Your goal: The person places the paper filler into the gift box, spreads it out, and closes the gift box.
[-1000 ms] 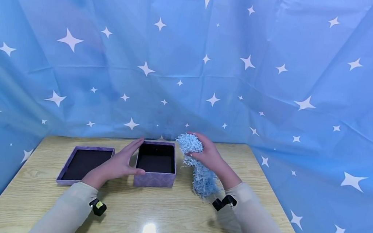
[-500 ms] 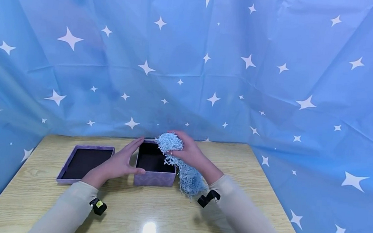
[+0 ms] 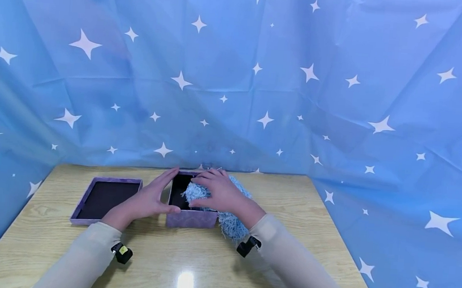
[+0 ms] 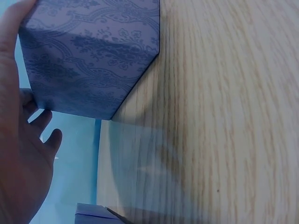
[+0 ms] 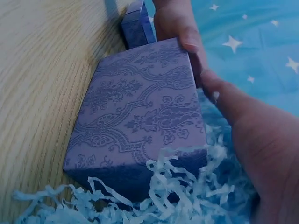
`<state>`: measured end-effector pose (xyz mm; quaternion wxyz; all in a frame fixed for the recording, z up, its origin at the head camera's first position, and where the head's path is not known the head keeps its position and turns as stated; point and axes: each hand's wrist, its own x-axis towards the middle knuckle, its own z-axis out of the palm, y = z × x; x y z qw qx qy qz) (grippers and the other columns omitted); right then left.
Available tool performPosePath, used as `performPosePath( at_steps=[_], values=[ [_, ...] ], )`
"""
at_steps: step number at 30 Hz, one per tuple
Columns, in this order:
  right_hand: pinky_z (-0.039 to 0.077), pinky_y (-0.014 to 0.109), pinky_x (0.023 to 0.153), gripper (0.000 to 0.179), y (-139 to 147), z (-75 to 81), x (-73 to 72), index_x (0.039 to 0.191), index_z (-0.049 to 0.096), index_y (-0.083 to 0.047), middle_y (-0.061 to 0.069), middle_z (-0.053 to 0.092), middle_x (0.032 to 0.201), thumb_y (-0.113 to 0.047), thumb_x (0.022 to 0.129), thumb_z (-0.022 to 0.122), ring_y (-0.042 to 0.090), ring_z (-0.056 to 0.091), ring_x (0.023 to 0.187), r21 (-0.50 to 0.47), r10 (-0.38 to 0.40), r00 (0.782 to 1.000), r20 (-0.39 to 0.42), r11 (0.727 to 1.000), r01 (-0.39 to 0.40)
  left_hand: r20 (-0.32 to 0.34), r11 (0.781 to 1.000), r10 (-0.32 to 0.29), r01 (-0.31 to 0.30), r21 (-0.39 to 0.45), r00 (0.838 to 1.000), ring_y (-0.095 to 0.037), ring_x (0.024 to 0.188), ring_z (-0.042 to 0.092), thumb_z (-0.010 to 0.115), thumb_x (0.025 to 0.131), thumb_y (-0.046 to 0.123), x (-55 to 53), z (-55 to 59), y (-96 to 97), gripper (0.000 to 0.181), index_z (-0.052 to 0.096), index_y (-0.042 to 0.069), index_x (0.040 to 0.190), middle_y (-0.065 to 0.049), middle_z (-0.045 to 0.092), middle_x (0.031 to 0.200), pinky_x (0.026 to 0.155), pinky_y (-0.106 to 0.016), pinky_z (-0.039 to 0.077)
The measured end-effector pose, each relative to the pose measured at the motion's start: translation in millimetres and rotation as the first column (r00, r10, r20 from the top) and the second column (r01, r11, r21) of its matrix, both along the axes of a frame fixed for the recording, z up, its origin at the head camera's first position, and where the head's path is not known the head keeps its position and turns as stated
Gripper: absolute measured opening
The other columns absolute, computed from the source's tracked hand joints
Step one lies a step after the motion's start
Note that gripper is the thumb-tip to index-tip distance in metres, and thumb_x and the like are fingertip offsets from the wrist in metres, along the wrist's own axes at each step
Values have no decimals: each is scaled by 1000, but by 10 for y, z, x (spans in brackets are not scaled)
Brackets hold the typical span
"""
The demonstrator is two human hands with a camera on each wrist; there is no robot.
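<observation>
A purple patterned box [image 3: 191,219] with a black inside stands at the table's back. My left hand [image 3: 150,203] holds its left side, thumb at the front corner and fingers at the back one; in the left wrist view the hand [image 4: 21,144] lies along the patterned wall. Over the box's right half, my right hand [image 3: 223,193] holds a clump of light blue shredded paper [image 3: 196,193], part of it inside the box. More strands hang over the right wall and down beside it. In the right wrist view, shredded paper [image 5: 173,186] drapes over the box's side [image 5: 140,102].
To the left lies the matching lid [image 3: 79,221], its black inside facing up. The wooden table [image 3: 156,264] ends at a blue star-patterned cloth [image 3: 236,72] behind and at both sides.
My right hand has carried the shredded paper left from beside the box and lowered it into the opening. My left hand has stayed on the box.
</observation>
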<state>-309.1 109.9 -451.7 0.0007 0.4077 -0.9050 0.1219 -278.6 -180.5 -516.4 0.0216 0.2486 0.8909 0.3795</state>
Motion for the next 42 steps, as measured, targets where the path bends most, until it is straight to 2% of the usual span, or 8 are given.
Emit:
performPosePath(
  at_steps=[3,7,14,21,27,30,35,42],
  values=[
    [29,62,129,81,32,43,29,164,57,-19,0,57,164,-69,102,68,29,45,155,24,22,999,-41,999,-21,4,1000,-3,3,3,1000,-45,167,14,93,91,45,-7,-4,-1,123,11,22,180,-6,7,186,123,-79,26],
    [30,63,129,82,149,108,68,168,52,-20,1,50,170,-64,102,72,29,43,156,-79,17,999,-30,997,-19,-2,1000,-5,5,6,1000,-46,167,14,93,91,47,-5,-2,-3,123,13,20,180,-9,9,186,123,-79,26],
    [33,64,127,88,574,104,93,171,45,-25,-3,41,175,-50,97,85,26,35,161,-300,-36,993,114,951,70,15,1000,-4,4,16,1000,-43,168,13,92,87,57,-2,18,2,127,12,22,180,-8,9,186,125,-75,27],
    [25,72,127,108,1033,-175,169,177,27,-34,2,21,183,-42,92,93,36,17,168,-392,-116,941,319,888,242,23,1000,-2,2,19,1000,-43,168,12,91,85,64,-3,10,-5,130,11,26,180,-7,8,186,125,-74,27],
    [22,71,127,127,1227,-519,228,180,14,-32,8,10,185,-41,85,98,42,13,168,-433,-114,895,431,845,316,26,1000,-3,2,21,1000,-43,168,12,91,85,64,-10,-3,-7,130,10,28,180,-2,6,186,125,-74,28],
    [21,69,128,134,1224,-660,239,180,10,-30,12,7,185,-40,82,101,43,11,168,-437,-98,885,455,842,318,22,1000,-3,2,21,1000,-43,168,12,90,86,64,-10,-5,-13,129,10,27,180,-2,6,186,125,-75,27],
    [24,64,130,135,1140,-839,218,180,13,-28,16,16,183,-34,80,103,41,21,166,-437,-103,892,440,843,313,13,1000,-7,7,18,1000,-42,168,11,90,87,63,-11,2,-10,129,11,25,180,-3,7,186,126,-74,25],
    [41,57,123,99,1045,-956,211,170,43,-12,14,49,167,5,82,84,38,46,153,-476,-97,866,490,803,359,19,1000,-2,2,20,1000,-41,169,12,92,86,61,1,11,-7,129,12,24,180,-1,7,186,126,-74,24]
  ],
)
